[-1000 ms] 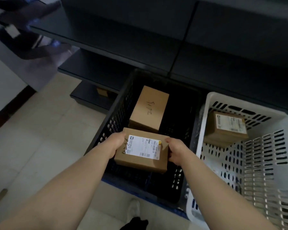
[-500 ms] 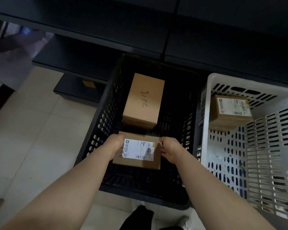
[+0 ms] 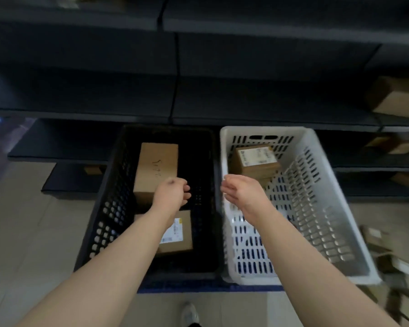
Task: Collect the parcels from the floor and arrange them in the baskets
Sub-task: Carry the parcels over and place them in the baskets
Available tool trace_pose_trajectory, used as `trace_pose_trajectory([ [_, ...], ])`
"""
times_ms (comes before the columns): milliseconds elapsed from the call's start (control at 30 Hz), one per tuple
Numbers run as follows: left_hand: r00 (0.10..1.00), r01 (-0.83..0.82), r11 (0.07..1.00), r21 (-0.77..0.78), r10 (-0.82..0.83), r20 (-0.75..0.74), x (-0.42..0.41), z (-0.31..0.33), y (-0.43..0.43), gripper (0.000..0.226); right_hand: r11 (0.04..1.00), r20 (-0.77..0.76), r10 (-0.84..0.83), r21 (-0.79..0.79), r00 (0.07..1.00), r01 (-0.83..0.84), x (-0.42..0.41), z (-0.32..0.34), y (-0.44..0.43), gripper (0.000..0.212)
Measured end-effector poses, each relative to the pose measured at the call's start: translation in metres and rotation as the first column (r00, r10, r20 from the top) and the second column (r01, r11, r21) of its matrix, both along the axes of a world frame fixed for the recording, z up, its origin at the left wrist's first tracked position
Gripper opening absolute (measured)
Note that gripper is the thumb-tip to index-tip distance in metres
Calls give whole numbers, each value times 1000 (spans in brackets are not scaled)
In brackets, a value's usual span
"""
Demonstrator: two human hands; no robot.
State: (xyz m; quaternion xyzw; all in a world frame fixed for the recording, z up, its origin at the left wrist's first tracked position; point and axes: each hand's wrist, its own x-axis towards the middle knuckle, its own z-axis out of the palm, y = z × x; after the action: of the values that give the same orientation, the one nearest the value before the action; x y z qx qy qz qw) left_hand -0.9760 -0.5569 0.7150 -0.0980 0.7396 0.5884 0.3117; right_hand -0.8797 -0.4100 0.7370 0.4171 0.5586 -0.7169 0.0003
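Note:
A black basket [image 3: 109, 208] and a white basket [image 3: 335, 232] stand side by side on the floor below dark shelves. The black one holds a plain cardboard parcel [image 3: 156, 168] at the back and a labelled parcel [image 3: 178, 234] at the front, partly hidden by my left forearm. A labelled parcel [image 3: 255, 159] sits at the back of the white basket. My left hand [image 3: 172, 192] hovers above the black basket with loosely curled fingers, holding nothing. My right hand [image 3: 239, 190] hangs over the white basket's left rim, relaxed and empty.
Several parcels [image 3: 387, 256] lie on the floor right of the white basket. Dark shelving [image 3: 198, 90] rises behind the baskets, with a box [image 3: 397, 97] on a shelf at the right. Tiled floor [image 3: 33, 232] spreads to the left. My shoe [image 3: 189, 312] shows at the bottom.
Both hands let go of the labelled parcel, which now lies at the front of the black basket. The hands have lifted and moved apart. The view has shifted right.

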Motion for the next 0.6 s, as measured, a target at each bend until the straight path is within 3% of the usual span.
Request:
trace_pose_trajectory([
  [133, 990, 124, 991, 59, -119, -81, 55, 37, 56, 13, 984, -32, -154, 88, 988, 156, 69, 31, 44, 38],
  [333, 934, 337, 937, 92, -321, -155, 182, 64, 153, 14, 916, -87, -380, 98, 921, 388, 218, 57, 113, 28],
  [600, 796, 604, 788, 120, -586, -155, 409, 65, 267, 14, 720, -81, -668, 185, 740, 669, 471, 54, 182, 30],
])
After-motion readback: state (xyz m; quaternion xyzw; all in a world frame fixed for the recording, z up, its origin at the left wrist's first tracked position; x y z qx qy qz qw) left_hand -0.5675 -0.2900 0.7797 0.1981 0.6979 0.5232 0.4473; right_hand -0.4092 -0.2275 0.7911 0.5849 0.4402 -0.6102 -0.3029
